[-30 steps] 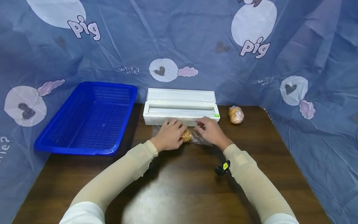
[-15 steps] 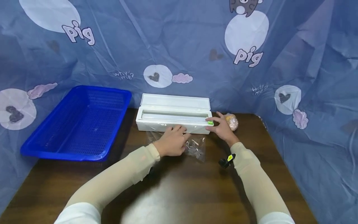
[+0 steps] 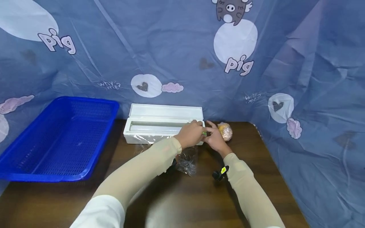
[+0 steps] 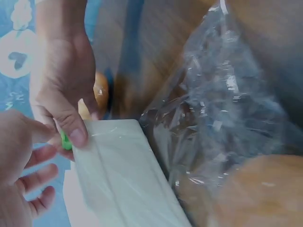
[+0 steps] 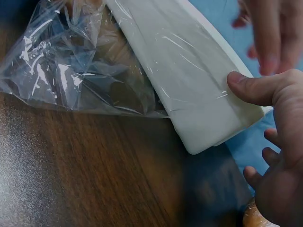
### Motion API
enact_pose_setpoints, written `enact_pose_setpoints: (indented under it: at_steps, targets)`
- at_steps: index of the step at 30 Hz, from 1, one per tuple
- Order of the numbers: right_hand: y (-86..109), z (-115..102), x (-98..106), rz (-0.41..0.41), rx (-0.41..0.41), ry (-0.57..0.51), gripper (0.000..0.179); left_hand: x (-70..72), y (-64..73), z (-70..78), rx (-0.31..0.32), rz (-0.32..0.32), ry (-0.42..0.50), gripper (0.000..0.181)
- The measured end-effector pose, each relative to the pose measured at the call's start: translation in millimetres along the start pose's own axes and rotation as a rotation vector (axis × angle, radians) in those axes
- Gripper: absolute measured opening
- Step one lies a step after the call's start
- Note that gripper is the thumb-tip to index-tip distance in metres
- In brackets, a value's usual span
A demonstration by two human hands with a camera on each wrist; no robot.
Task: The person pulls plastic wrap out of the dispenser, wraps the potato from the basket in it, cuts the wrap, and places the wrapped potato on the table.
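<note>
A white cling film box (image 3: 148,138) stands at the back of the table, its lid raised and a film roll inside. A sheet of clear film (image 3: 186,163) hangs from its front onto the table, around a round golden-brown bun (image 4: 265,189). At the box's right end my right hand (image 3: 215,139) grips the corner, thumb on the front face. My left hand (image 3: 191,134) reaches over the same end, its fingers loosely bent beside the green slider cutter (image 4: 65,141). In the head view my left forearm hides the bun.
A blue plastic basket (image 3: 97,158) stands on the left side of the table. Just right of the box sits another round bun (image 3: 226,131) wrapped in film. Behind everything hangs a blue printed cloth (image 3: 176,57).
My left hand has left the bun and film and moved right to the box's end. My right hand first moved from the film to that corner, then stayed there. The head view turned right.
</note>
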State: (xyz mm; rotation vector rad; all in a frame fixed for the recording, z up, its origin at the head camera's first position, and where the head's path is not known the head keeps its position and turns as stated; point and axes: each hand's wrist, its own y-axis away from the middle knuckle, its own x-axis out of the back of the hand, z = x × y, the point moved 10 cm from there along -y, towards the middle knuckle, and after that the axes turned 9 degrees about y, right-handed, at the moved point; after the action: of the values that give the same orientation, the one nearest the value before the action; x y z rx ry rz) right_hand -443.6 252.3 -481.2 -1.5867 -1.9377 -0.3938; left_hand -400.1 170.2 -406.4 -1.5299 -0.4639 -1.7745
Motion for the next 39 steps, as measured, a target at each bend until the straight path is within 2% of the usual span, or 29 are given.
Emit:
enact_pose_setpoints:
  at_steps: [3,6,13,20,24,31,35,39]
  targets:
    - [-4.0,-7.1,-6.6,-0.027,0.005,-0.031,0.029,2.7,-6.4,-0.3,-0.019,-0.005,-0.037,0.013]
    - [-4.8,-11.5,-11.0,-0.028,0.012,-0.051,0.026,0.6,-6.7,-0.1,-0.028,-0.016,-0.056,0.008]
    - [8.2,-4.8,-19.9,0.011,0.001,-0.033,0.030,-14.4,7.2,4.7,-0.045,-0.034,-0.058,0.015]
    - [21.0,5.6,-31.1,0.036,-0.020,-0.081,0.031,-29.0,17.4,5.9,-0.072,-0.068,-0.038,0.023]
    - [19.8,3.5,-29.3,0.055,0.001,-0.054,0.030,-30.5,15.7,1.7,-0.053,-0.075,-0.032,0.022]
    - [22.8,6.6,-17.0,0.080,-0.011,-0.036,0.025,-36.4,4.6,2.9,-0.056,-0.095,-0.015,0.025]
    - [19.6,2.2,-8.6,0.102,0.000,-0.026,0.017,-30.1,0.2,-1.8,-0.059,-0.063,-0.011,0.023]
    - [2.5,4.7,1.6,0.119,0.011,-0.021,0.016,-7.9,1.0,-16.0,-0.058,-0.024,-0.032,0.016]
